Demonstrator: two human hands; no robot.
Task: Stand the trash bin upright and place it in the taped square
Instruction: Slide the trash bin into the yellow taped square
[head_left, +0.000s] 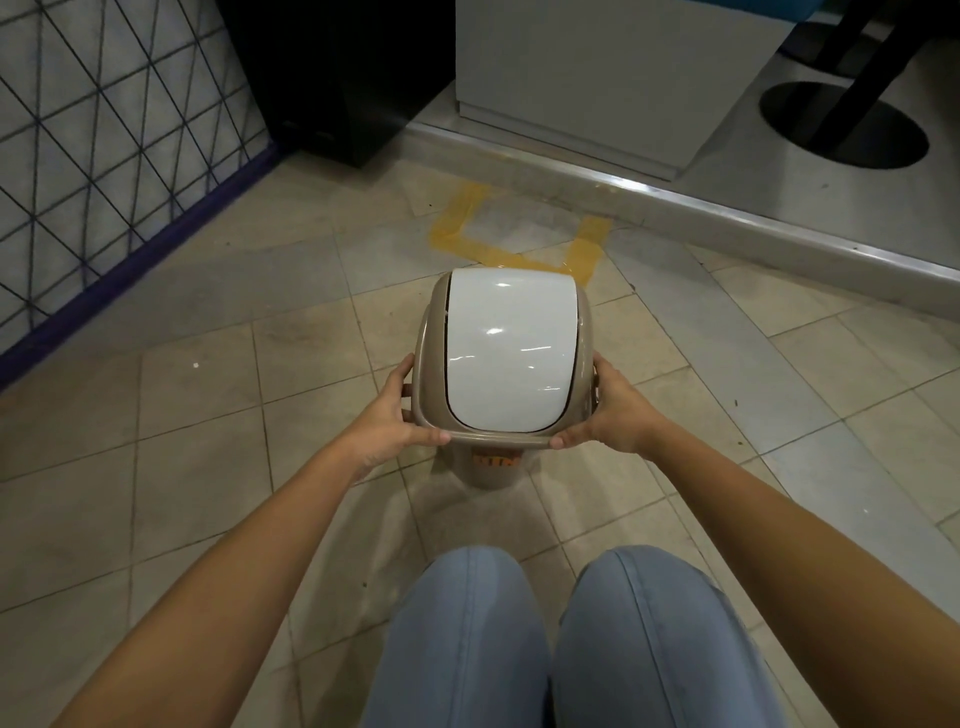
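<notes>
A small beige trash bin (504, 364) with a glossy white swing lid is upright in the middle of the tiled floor, seen from above. My left hand (397, 415) grips the left side of its rim and my right hand (608, 410) grips the right side. The yellow taped square (470, 241) lies on the floor just beyond the bin, against a metal step. The bin's far edge overlaps the square's near tape line in view. The bin's body below the rim is mostly hidden.
A wire-grid panel with a purple frame (119, 145) stands at the left. A black box (337, 78) and a white cabinet (597, 67) sit behind the square. The raised metal step (727, 213) runs along the right back. My knees in jeans (561, 639) are at the bottom.
</notes>
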